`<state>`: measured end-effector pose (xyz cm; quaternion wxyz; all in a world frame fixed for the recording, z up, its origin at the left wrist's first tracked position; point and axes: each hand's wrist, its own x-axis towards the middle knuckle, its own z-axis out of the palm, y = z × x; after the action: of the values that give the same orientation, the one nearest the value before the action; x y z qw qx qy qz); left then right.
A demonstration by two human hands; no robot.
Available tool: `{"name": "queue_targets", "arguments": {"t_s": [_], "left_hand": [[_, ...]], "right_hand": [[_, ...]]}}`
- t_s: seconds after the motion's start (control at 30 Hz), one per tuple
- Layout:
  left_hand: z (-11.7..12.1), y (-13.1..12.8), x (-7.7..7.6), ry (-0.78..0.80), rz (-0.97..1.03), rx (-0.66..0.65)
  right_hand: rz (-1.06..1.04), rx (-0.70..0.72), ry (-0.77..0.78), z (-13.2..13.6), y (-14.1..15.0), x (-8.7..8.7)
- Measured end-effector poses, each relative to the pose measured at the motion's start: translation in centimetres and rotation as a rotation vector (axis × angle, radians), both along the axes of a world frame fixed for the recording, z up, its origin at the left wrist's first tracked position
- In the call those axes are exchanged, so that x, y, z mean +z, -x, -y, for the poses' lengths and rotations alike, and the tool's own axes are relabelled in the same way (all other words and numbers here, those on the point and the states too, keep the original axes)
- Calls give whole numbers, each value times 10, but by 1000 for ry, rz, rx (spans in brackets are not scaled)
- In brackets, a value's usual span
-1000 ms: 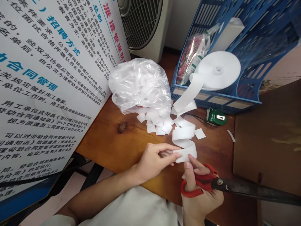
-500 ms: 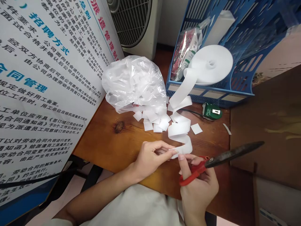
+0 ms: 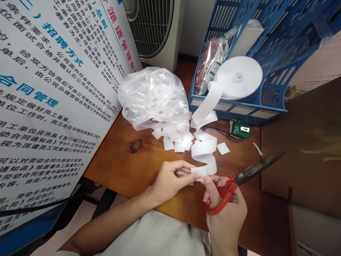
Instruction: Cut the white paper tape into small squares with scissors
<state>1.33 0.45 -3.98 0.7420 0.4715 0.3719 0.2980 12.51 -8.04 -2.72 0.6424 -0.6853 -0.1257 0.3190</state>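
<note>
My left hand (image 3: 174,177) pinches the free end of a white strip (image 3: 204,147) between thumb and fingers. That strip runs in loose folds from a white roll (image 3: 249,76) lying at the blue rack. Red-handled scissors (image 3: 225,195) hang in my right hand (image 3: 227,213), their dark blades pointing away to the upper right and looking closed. The right thumb and fingertips also touch the strip, close beside the left fingers. Beyond my hands lie several cut white squares (image 3: 168,143), heaped at the mouth of a clear plastic bag (image 3: 153,96) with more white pieces inside.
A blue file rack (image 3: 237,108) stands at the back right, holding a plastic packet (image 3: 209,65) and a white box (image 3: 247,37). In front of it lies a green tape measure (image 3: 240,128). A printed board (image 3: 53,124) leans along the left, near a fan (image 3: 151,28).
The scissors have tilted slightly, bringing their blades lower and nearer. Both hands stay at the strip's end, with small shifts of the fingers. The whole view has moved slightly.
</note>
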Motion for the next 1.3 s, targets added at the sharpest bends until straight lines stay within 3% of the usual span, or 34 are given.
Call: {"name": "queue_targets", "arguments": {"t_s": [0.57, 1.03, 1.17, 1.3], "left_hand": [[-4, -1, -1, -67, -99, 92], [-5, 1, 4, -23, -136, 33], [-10, 4, 6, -20, -169, 44], [-17, 14, 6, -26, -220, 58]], "right_hand": [[-18, -16, -19, -5, 6, -11], [33, -6, 42, -1, 6, -13], [65, 12, 127, 12, -4, -10], [148, 83, 285, 41, -19, -1]]}}
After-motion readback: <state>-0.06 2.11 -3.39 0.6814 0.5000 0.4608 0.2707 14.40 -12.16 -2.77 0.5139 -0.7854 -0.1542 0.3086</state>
